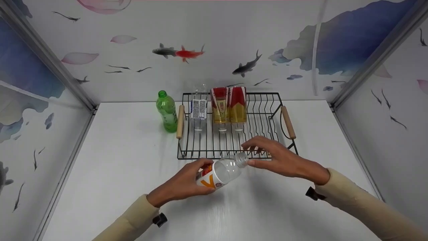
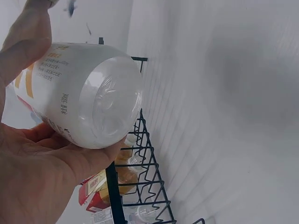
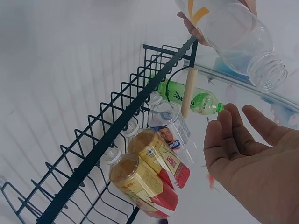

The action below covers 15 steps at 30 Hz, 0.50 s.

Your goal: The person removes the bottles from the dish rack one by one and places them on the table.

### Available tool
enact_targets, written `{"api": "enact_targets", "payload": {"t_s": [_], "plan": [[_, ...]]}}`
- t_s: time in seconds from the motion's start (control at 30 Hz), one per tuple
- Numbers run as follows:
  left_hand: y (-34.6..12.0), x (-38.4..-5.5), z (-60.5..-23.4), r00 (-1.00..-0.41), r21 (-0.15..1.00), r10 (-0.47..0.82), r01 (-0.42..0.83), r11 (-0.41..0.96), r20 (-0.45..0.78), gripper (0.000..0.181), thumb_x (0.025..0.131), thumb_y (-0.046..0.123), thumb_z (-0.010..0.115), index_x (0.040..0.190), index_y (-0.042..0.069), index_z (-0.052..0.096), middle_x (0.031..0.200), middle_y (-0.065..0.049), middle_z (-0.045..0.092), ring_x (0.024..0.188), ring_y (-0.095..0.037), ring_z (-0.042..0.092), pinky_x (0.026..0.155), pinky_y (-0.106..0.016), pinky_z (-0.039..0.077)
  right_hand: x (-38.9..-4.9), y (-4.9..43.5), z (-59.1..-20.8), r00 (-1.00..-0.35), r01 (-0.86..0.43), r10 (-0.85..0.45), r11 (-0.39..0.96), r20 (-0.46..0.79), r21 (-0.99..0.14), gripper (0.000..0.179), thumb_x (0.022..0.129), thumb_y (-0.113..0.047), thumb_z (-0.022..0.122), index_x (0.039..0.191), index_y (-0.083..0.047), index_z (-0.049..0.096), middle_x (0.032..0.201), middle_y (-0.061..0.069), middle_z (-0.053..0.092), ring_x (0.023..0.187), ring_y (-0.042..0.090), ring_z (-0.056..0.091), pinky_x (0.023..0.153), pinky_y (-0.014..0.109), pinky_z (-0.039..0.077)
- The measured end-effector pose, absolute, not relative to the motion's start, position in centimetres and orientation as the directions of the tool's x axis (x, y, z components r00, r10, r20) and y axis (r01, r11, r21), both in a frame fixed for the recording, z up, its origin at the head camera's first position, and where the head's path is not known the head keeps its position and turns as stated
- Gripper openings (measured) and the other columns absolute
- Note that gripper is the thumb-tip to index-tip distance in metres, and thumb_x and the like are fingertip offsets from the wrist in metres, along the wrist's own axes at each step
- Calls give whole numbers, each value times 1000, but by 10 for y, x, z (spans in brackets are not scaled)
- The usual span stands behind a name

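Note:
My left hand grips a clear plastic bottle round its white label, which carries an orange V. The bottle is tilted, its uncapped threaded neck pointing toward my right hand. In the left wrist view its clear base faces the camera, with the thumb and fingers wrapped on either side. My right hand holds nothing; its fingers are loosely bent, and the thumb is close to the bottle's mouth in the head view. The right wrist view shows a gap between those fingers and the neck.
A black wire rack with wooden handles stands behind the hands. Neck down in it are a clear bottle and two red-and-gold labelled bottles. A green bottle stands upright left of the rack. Printed walls enclose the white table.

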<state>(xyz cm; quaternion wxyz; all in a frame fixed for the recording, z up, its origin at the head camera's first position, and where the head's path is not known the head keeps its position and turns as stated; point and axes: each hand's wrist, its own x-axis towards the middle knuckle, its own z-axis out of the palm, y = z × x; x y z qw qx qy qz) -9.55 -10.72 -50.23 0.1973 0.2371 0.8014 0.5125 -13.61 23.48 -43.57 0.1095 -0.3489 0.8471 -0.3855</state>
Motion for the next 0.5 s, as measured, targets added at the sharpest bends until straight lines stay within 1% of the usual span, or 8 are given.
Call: {"api": "enact_targets", "payload": {"t_s": [0.1, 0.2, 0.3, 0.4, 0.5], "plan": [[-111, -94, -504, -827, 929, 558, 148, 339, -72, 74, 89, 21, 94, 152, 13, 55, 140, 2, 64, 125, -21, 60, 116, -56, 51, -140, 238, -438, -744, -489, -663, 451, 87, -747, 38, 109, -26, 70, 146, -15, 67, 138, 1, 68, 117, 28, 66, 98, 52, 58], [-115, -93, -505, -841, 938, 536, 127, 324, -72, 74, 89, 18, 94, 151, 12, 55, 141, -1, 63, 127, -24, 60, 119, -61, 48, -144, 241, -440, -757, -471, -648, 455, 81, -756, 37, 111, -25, 67, 147, -16, 66, 138, 1, 68, 118, 28, 66, 101, 53, 56], [-120, -92, -506, -849, 942, 524, 123, 313, -63, 73, 90, 18, 93, 152, 10, 54, 142, -4, 64, 127, -26, 60, 118, -63, 48, -146, 243, -442, -771, -452, -633, 467, 70, -760, 37, 112, -25, 65, 148, -16, 66, 140, 5, 68, 120, 26, 66, 104, 55, 55], [-124, -92, -506, -855, 944, 516, 129, 304, -49, 72, 91, 20, 92, 151, 10, 55, 143, -5, 64, 128, -26, 60, 117, -64, 49, -148, 245, -443, -781, -439, -622, 473, 64, -764, 38, 112, -25, 64, 149, -15, 65, 142, 8, 68, 122, 29, 65, 105, 56, 53], [-129, -92, -506, -864, 944, 502, 132, 302, -39, 73, 91, 20, 92, 153, 10, 54, 145, -5, 63, 129, -27, 60, 116, -63, 50, -151, 246, -445, -786, -432, -614, 468, 67, -771, 39, 112, -25, 65, 149, -12, 65, 142, 7, 68, 123, 29, 65, 106, 58, 53]]}}
